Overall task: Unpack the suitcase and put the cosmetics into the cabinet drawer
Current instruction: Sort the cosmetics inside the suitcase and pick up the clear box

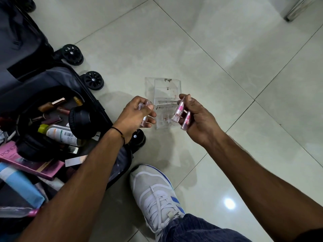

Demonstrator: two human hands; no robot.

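Observation:
An open dark suitcase (26, 70) lies on the floor at the left, with cosmetics inside: a white bottle with a green cap (59, 132), a round black jar (81, 120), lipsticks (52, 104) and a pink box (31, 163). A clear acrylic organizer (166, 91) stands on the tiles between my hands. My left hand (138, 116) grips small clear tubes (144, 105). My right hand (197, 117) holds two pink-and-clear lip tubes (179, 110) just beside the organizer.
Suitcase wheels (72, 54) stick out toward the floor's middle. My white sneaker (153, 191) rests on the tiles below the hands. A metal furniture leg (297, 9) stands at the top right. Glossy tile floor (227, 67) spreads to the right.

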